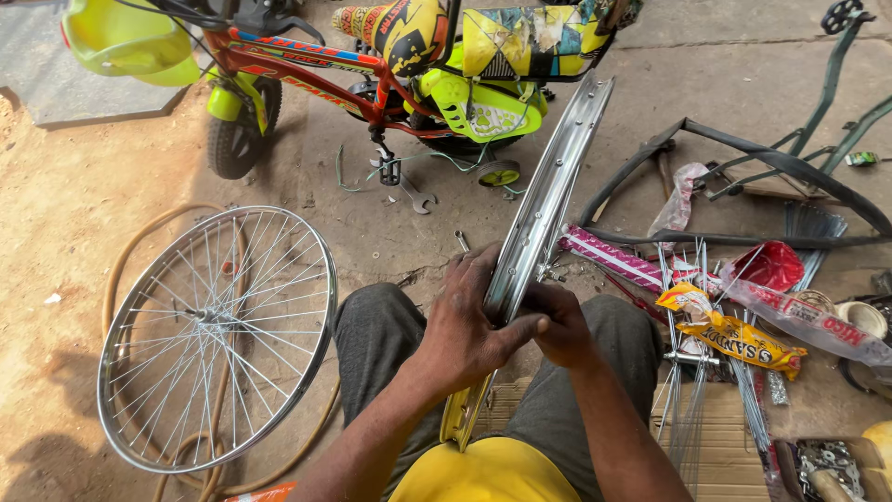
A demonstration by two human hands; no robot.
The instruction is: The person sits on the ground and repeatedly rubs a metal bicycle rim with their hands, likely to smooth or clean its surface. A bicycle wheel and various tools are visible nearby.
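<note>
Bare rim (548, 200) stands on edge, tilted, running from the lap up toward the kid's bike (390, 65). Left hand (469, 325) wraps it from the left, thumb across to the right, grip clenched on the rim. Right hand (557, 321) touches the rim's right side just beside that thumb, fingers curled; grip on the rim, hold partly hidden. Spoked wheel (218, 335) flat on the ground left of the knee. Spokes (743, 372), snack packets (739, 336), tyre (743, 158) right.
</note>
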